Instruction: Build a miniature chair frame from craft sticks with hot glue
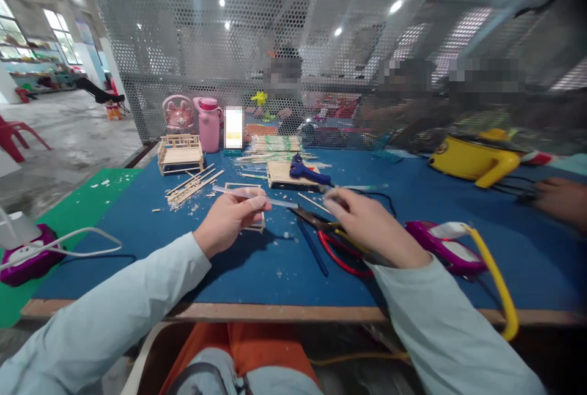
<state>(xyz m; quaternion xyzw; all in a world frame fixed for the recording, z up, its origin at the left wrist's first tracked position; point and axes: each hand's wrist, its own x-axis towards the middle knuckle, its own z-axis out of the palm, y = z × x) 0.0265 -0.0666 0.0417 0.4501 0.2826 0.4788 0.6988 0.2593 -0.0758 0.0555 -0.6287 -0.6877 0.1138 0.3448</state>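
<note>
My left hand point(233, 214) pinches a whitish translucent glue stick point(282, 202), which points right over the table. My right hand point(362, 217) hovers just right of the stick's end, its curled fingers blurred; whether they hold anything is unclear. Beneath it lie scissors point(325, 237) with red handles, and a dark blue pen-like tool point(313, 248) beside them. A blue glue gun point(305, 170) rests on a small wooden piece point(279, 176) beyond my hands. Partly hidden behind my left hand is a small frame of thin wooden sticks point(257, 228).
A small wooden bench model point(181, 155), loose sticks point(192, 186) and stick bundles point(275, 145) lie toward the back. Behind stand a pink bottle point(210, 126) and lit phone point(233, 127). Purple power strips point(447, 248) and a yellow pot point(474, 159) sit rightward, near another person's hand point(562, 202).
</note>
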